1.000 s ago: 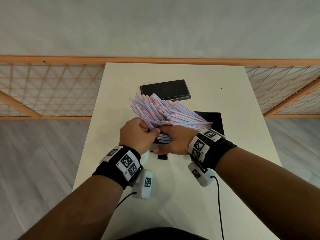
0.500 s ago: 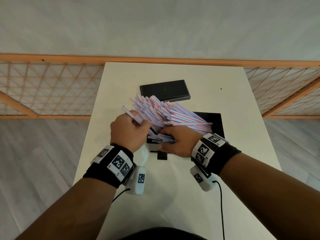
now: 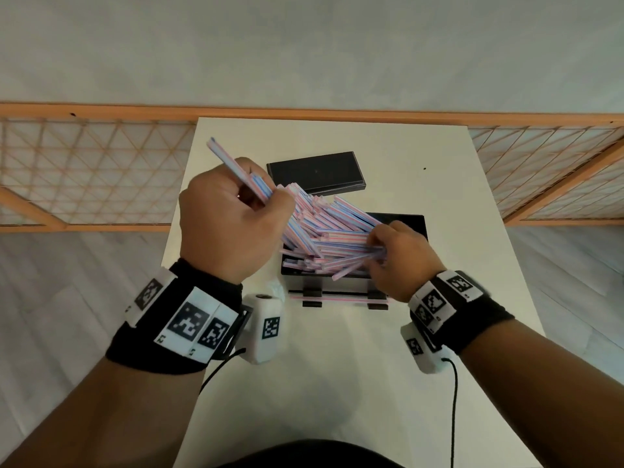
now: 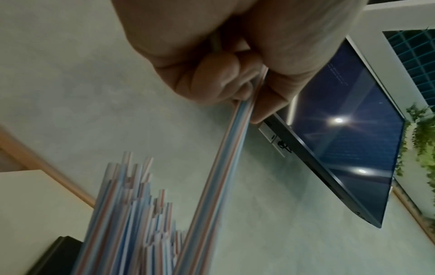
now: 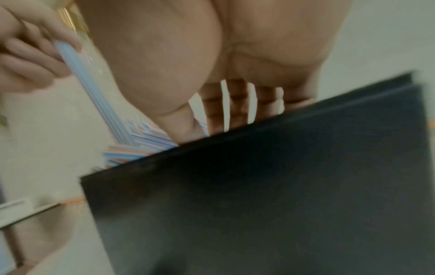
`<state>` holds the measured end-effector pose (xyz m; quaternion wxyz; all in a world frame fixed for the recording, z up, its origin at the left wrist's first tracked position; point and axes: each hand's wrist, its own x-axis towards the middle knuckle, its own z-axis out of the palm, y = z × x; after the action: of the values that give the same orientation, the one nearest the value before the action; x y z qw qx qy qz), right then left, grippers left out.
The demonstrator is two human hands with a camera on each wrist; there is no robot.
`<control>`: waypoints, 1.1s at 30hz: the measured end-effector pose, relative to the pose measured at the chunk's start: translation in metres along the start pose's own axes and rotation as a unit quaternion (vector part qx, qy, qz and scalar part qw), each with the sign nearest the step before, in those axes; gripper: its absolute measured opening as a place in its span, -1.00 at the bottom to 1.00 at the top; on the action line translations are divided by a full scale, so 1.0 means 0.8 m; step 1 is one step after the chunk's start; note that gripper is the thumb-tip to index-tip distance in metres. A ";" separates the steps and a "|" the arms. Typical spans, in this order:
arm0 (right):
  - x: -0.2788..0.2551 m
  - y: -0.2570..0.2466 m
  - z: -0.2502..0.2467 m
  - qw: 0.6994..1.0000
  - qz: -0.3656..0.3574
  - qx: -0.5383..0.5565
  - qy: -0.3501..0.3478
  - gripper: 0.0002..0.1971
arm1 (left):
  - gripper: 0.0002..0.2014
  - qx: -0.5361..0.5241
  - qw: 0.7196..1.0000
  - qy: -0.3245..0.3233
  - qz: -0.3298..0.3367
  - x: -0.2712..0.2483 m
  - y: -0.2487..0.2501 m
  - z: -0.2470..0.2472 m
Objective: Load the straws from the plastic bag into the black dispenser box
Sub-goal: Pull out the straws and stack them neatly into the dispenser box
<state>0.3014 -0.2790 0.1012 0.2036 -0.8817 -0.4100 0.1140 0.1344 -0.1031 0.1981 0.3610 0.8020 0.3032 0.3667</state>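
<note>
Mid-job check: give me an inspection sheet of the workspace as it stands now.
Surface: white table, bare along the near edge.
Job's things: black dispenser box open, a pile of striped straws lying askew across and out of it; one straw in the front slot. Plastic bag: a crumpled bit by the box, unclear.
Clutter: black lid flat behind the box.
Grippers: left hand lifted, pinching a few straws; right hand curled on the straw ends at the box's right end.
Cables: black leads from both wrist cameras.
Surroundings: wooden lattice railing, grey wall, wall screen.
</note>
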 end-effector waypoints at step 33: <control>0.017 -0.072 -0.015 0.993 -0.098 -0.059 -0.031 -0.74 | -0.59 -0.224 0.966 -0.107 -0.068 -0.003 -0.022 0.030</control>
<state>0.2757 -0.2380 0.1371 0.1486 -0.8438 -0.5065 0.0968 0.1486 -0.1036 0.1721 0.5860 0.7129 0.2261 0.3118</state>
